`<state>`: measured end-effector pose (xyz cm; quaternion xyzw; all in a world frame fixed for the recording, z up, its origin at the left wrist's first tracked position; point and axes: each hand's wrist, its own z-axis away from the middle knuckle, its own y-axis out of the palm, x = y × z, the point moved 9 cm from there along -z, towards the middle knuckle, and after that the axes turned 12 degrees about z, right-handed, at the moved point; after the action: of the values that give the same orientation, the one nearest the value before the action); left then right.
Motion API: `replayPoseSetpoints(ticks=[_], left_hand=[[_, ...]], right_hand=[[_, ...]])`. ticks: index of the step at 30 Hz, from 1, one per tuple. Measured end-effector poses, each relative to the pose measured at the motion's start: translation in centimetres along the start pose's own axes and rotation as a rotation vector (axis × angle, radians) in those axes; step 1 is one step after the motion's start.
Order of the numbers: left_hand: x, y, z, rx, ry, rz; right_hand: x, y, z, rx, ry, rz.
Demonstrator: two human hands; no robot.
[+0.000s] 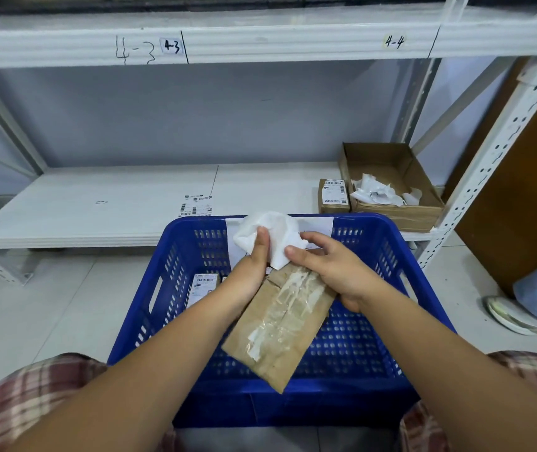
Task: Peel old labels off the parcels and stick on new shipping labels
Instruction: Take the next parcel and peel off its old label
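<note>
A flat brown cardboard parcel (276, 324) is held tilted above a blue plastic crate (371, 243); torn white paper and clear tape remain on its face. My left hand (250, 269) pinches the peeled white label (270, 236), which is lifted off the parcel's far end. My right hand (329, 272) grips the parcel's far right edge, its thumb on the label. A fresh shipping label sheet (197, 205) lies on the shelf behind the crate. Another labelled parcel (203, 285) lies inside the crate at the left.
A small labelled box (334, 195) stands on the white shelf (97, 210) at the right, next to an open cardboard box (391, 184) holding crumpled white label scraps. A brown board leans at the far right. My knees flank the crate.
</note>
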<state>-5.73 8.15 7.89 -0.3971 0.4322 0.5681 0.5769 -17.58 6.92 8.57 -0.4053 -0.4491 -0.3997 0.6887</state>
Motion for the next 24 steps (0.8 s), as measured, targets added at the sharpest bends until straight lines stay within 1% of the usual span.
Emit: replayPoseSetpoints(ticks=[2,7,9,12,14,16,19,21,24], left_hand=[[0.9,-0.7,-0.3,-0.072,-0.069,0.043],[2.0,-1.1,-0.5,-0.197,-0.103,0.268],[2.8,-0.9,-0.4,-0.213,-0.167,0.372],[4.0,-0.5,-0.5,-0.220,-0.300,0.626],[3.8,-1.2,-1.0,-0.250,-0.289,0.723],[3.0,-2.1,-1.3,-0.294,-0.209,0.702],[1.7,-3.5,-1.0,-0.396,-0.087,0.490],[1.0,-3.7,-1.3,-0.381,-0.016,0.403],[0.4,-3.6,-1.4,-0.319,0.046,0.395]], right_hand=[[-0.4,0.0,-0.2,-0.017,0.011,0.020],[0.3,-0.1,-0.3,0.022,-0.014,0.091],[0.9,-0.2,-0.2,0.050,-0.042,0.123],[1.5,-0.5,-0.1,0.090,-0.079,0.155],[1.4,-0.1,0.0,0.147,-0.077,0.180],[1.2,0.5,0.2,0.188,-0.073,0.200],[1.6,0.8,0.4,0.187,-0.109,0.170],[2.1,0.6,0.4,0.185,-0.132,0.112],[2.2,1.0,0.7,0.235,-0.121,0.004]])
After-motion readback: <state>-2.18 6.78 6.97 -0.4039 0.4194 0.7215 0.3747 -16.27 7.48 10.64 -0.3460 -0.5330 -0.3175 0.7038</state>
